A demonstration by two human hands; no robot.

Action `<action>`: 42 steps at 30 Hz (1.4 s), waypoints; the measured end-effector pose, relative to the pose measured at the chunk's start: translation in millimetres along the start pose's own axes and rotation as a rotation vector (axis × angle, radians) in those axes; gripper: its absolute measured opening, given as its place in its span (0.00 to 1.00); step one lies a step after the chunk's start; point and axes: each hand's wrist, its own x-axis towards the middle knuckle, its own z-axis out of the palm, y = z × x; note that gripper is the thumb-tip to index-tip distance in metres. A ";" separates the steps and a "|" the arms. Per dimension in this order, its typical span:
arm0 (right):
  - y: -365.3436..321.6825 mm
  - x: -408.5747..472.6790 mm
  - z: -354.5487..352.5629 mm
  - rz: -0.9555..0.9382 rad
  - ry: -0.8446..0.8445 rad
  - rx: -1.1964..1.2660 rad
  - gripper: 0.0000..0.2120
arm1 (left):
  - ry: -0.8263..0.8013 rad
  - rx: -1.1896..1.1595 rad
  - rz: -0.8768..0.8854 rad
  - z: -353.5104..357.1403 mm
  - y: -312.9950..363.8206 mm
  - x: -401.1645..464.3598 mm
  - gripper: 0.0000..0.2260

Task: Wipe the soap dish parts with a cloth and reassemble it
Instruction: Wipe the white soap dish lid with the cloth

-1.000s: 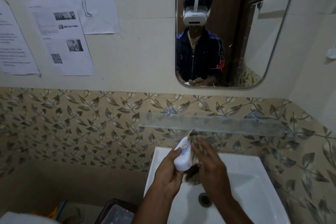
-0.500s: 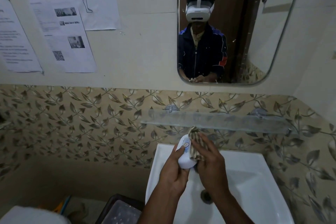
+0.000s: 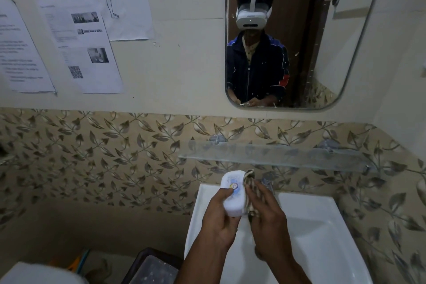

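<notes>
Over the white washbasin (image 3: 322,233), my left hand (image 3: 221,221) is gripping the white soap dish part (image 3: 234,193) while my right hand (image 3: 267,217) is pressing the striped cloth (image 3: 250,182) flat-fingered against its side. I am judging it best to be keeping the hold firm and working the cloth into the edges.

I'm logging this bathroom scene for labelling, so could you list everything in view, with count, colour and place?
soap dish part: one, white with a small round sticker, held over the basin's left edge
cloth: one, brown and beige striped, against the dish part's right side
basin: one, white, lower right
tap: one, metallic, behind the hands, mostly hidden
glass shelf: one, clear, on the leaf-patterned tiles above the basin
mirror: one, rounded corners, upper right, reflecting the person
printed sheets: three, white, taped to the wall upper left
dark container: one, bottom centre, contents unclear
left hand: grips the dish part
right hand: presses the cloth against the dish part
</notes>
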 end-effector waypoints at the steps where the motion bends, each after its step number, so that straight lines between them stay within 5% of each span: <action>1: -3.5 -1.1 1.6 0.054 0.014 0.043 0.33 | -0.017 0.006 -0.011 0.9 -0.1 -1.0 0.14; 5: -19.2 -18.9 11.8 0.169 0.099 0.227 0.28 | -0.072 -0.009 -0.039 2.9 2.8 2.0 0.11; 9: -18.5 -7.3 6.4 0.495 0.066 0.682 0.24 | -0.117 0.064 0.061 -2.8 2.9 3.9 0.08; 13: -0.1 15.0 -6.5 0.640 0.030 0.932 0.19 | -0.055 0.389 0.057 -18.3 4.4 4.3 0.27; 16: 17.4 22.5 -21.8 0.549 -0.128 0.873 0.18 | -0.005 0.556 0.015 -32.5 12.9 3.8 0.36; 22: 14.1 32.9 -34.3 0.204 -0.411 0.585 0.23 | 0.198 0.687 0.052 -14.5 17.5 -0.8 0.30; 25: -2.0 26.8 -22.0 -0.047 -0.273 0.268 0.35 | 0.274 0.566 0.172 -8.8 7.2 2.1 0.19; 28: -10.9 4.4 -0.3 -0.298 -0.140 -0.021 0.36 | 0.138 0.241 0.114 -6.2 7.8 -4.7 0.20; 31: -9.7 -10.7 7.5 -0.320 -0.103 -0.038 0.35 | 0.076 -0.053 0.009 -9.1 10.5 -7.8 0.22; 38: -20.0 -4.2 4.8 -0.282 -0.077 -0.033 0.34 | 0.059 -0.064 -0.063 -15.9 2.5 -7.4 0.26; 42: -26.0 -5.0 4.9 -0.395 -0.046 -0.075 0.34 | 0.014 -0.062 0.039 -16.4 7.8 -4.4 0.22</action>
